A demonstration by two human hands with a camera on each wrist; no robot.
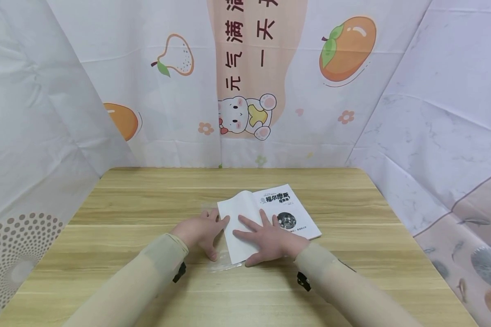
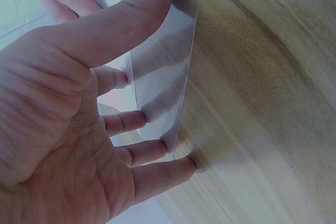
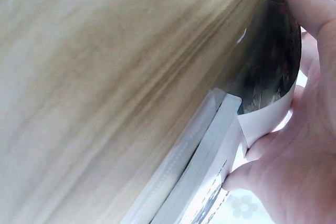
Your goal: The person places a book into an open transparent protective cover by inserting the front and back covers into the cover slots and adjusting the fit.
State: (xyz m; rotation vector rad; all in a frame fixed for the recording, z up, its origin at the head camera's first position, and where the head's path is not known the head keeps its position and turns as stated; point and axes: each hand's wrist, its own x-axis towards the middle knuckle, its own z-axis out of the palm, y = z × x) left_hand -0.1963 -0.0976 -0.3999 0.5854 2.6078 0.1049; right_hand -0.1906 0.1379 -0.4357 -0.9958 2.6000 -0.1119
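A book [image 1: 304, 222] lies on the table with its front cover [image 1: 239, 206] turned over to the left, white inner side up. Clear plastic film [image 1: 224, 267] sticks out under that cover, along its left and lower edges. My right hand [image 1: 268, 240] presses on the white inner side with spread fingers. In the right wrist view the cover bends up near the spine, showing a dark outer face [image 3: 268, 72]. At the cover's left edge, my left hand [image 1: 200, 232] touches the film with its fingertips; the left wrist view shows its thumb [image 2: 126, 24] over the film.
The wood-grain table [image 1: 147, 195] extends around the book on every side. A printed curtain [image 1: 147, 100] hangs behind the far edge, and more cloth hangs at the left and right.
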